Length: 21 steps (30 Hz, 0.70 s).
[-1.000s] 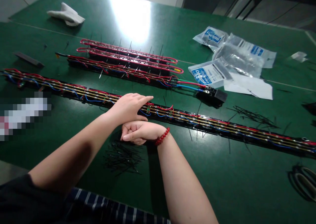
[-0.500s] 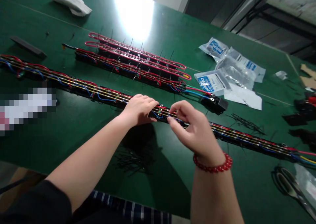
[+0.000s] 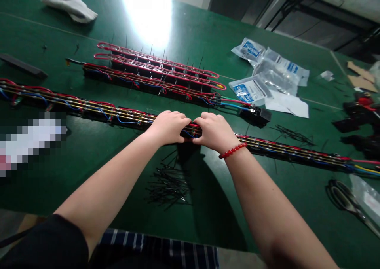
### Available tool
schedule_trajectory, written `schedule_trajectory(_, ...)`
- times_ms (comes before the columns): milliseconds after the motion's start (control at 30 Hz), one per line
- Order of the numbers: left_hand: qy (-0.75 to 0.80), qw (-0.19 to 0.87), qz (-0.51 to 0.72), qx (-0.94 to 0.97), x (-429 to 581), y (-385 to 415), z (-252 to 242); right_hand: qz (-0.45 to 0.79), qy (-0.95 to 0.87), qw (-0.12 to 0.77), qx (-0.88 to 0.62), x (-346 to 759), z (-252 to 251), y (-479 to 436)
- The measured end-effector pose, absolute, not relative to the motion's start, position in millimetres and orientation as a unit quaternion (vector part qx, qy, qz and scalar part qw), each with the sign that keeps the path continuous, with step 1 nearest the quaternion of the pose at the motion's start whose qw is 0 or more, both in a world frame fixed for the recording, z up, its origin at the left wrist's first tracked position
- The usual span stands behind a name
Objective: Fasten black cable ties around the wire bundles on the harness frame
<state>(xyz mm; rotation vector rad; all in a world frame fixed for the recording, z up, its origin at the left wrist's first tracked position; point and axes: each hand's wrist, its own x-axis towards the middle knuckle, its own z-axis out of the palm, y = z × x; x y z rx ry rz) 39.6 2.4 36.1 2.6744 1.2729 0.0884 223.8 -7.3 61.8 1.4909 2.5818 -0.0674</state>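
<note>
Left hand [image 3: 168,127] and right hand [image 3: 213,131] curl closed over the wired black strip [image 3: 282,150], knuckles nearly meeting, gripping it side by side on the green table [image 3: 297,209], with loose black zip ties [image 3: 168,186] just below the grip.

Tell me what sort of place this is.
Probably an electrical assembly workshop. A green-matted workbench holds long wired strips run with red, blue and yellow wire, and a loose pile of black cable ties lies beside them.
</note>
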Motion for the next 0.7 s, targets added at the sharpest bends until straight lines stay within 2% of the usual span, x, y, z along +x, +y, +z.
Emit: schedule_trajectory(700,0.393,0.087,0.029,0.915,36.4,12.3,34.0,-0.15,0.854,-0.007,0.499,240.1,38.3,-2.8)
